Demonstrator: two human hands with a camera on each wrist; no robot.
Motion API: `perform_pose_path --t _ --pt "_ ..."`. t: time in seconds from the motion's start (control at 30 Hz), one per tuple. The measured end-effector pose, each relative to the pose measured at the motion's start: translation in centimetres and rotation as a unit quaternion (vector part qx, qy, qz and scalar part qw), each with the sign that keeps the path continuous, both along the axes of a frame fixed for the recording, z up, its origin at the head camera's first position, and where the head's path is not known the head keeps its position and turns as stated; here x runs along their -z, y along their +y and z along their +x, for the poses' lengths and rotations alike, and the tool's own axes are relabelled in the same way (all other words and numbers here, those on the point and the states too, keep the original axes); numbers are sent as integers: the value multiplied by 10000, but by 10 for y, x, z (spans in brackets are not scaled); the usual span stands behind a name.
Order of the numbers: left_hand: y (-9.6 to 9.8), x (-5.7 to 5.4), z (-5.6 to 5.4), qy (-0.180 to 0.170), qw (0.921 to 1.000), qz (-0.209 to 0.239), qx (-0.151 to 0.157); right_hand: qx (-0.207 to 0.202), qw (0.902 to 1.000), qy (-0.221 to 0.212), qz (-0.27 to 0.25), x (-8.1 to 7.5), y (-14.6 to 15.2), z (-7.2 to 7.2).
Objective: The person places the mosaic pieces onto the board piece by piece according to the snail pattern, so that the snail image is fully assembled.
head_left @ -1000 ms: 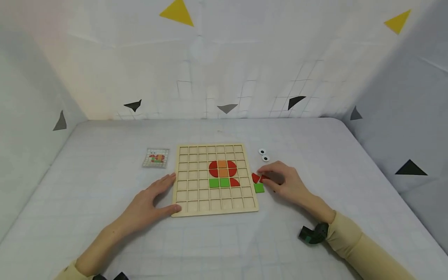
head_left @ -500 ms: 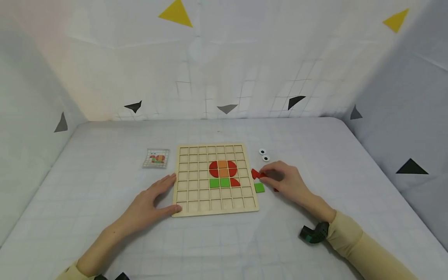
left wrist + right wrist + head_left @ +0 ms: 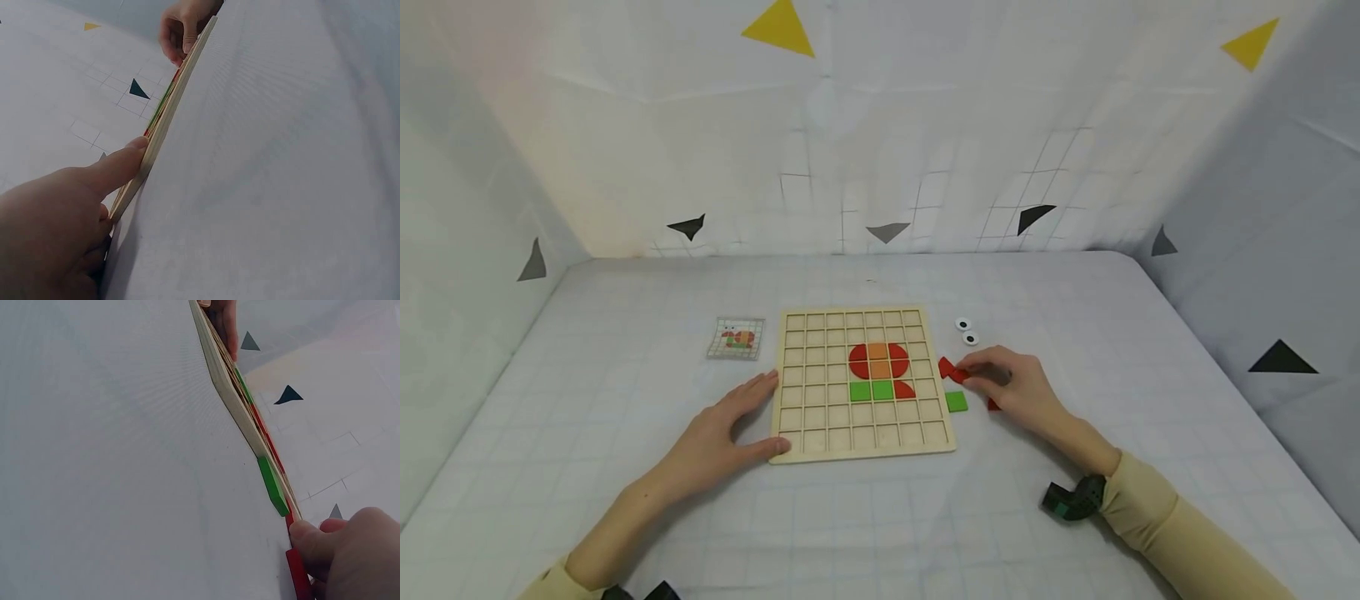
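Note:
A square wooden grid board [image 3: 827, 417] lies on the table, with red, orange and green pieces set in its cells. My left hand [image 3: 707, 446] rests at the board's left side, its thumb on the near corner and its fingertips along the edge. Just off the right side, my right hand [image 3: 1018, 387] pinches a red piece [image 3: 958, 376] between thumb and fingertips, low at the table. Touching it or nearly so is another red piece [image 3: 945, 367]. A green square [image 3: 272, 486] lies against the board's edge. Partly under the right hand is a further red piece [image 3: 298, 575].
Two round eye pieces [image 3: 966, 332] lie beyond the right hand. Left of the board is a small picture card [image 3: 736, 338] showing a red, orange and green figure on a grid. White sheeting with yellow and dark triangles rises behind the table.
My right hand has shifted slightly, bringing its red piece up against the neighbouring one, which has turned. A red piece under the hand has come into view. The left hand and board stay put.

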State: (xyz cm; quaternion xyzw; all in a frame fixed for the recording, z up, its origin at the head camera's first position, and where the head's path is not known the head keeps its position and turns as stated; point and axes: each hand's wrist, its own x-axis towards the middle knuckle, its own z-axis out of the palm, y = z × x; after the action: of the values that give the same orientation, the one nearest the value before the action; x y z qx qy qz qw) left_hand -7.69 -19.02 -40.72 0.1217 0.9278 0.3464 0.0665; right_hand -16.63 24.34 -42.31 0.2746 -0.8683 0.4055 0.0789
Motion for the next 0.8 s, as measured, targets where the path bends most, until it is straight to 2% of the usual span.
perform_pose_path --t 0.13,0.33,0.47,0.63,0.8 --pt "0 0 1 -31 10000 8 -10 86 9999 19 85 -1 1 3" --pt "1 1 1 13 10000 36 -5 401 9990 -195 -24 -16 -9 12" --pt "0 1 1 23 10000 10 -32 73 9993 -300 -201 -20 -36 18" --pt "0 2 0 61 10000 37 -3 -591 9976 -117 -343 -21 -78 22" --pt "0 2 0 75 10000 25 -12 -667 9965 -387 -318 -20 -116 22"
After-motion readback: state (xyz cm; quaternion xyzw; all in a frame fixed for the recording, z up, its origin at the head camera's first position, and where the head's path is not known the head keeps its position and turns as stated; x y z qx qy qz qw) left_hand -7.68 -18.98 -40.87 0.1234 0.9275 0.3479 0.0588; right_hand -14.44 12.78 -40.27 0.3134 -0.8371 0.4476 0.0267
